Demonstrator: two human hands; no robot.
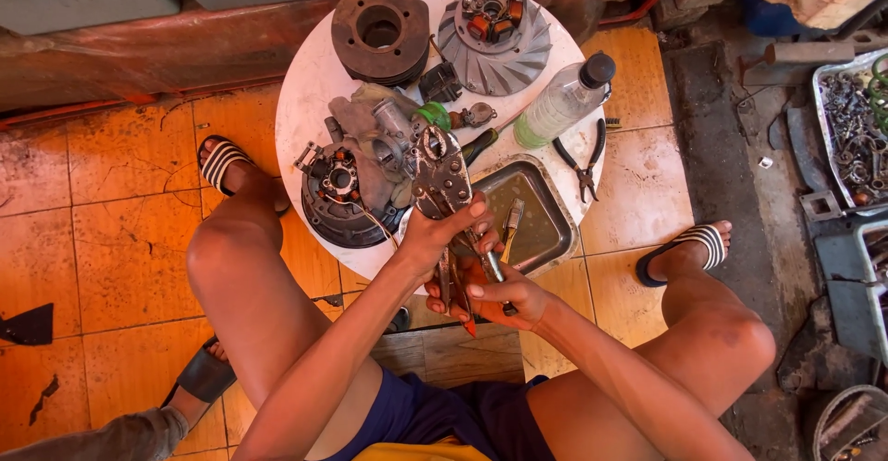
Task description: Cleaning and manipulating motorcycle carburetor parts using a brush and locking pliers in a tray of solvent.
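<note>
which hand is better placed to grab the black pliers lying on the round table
Right, probably. The black pliers lie on the right side of the white table, nearer the right hand. The left hand grips the locking pliers.

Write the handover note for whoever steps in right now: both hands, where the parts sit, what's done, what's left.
Left hand: wrapped around the locking pliers, whose jaws point toward the engine casing on the round white table.
Right hand: below the left, gripping the pliers' lower handles and a thin metal tool.
On the table: dark cylinder, finned rotor, clear bottle, small black pliers, metal tray with a brush.
Done: several parts lie separated on the table.
Left: pliers are in hand; whether they grip anything cannot be told.
</note>
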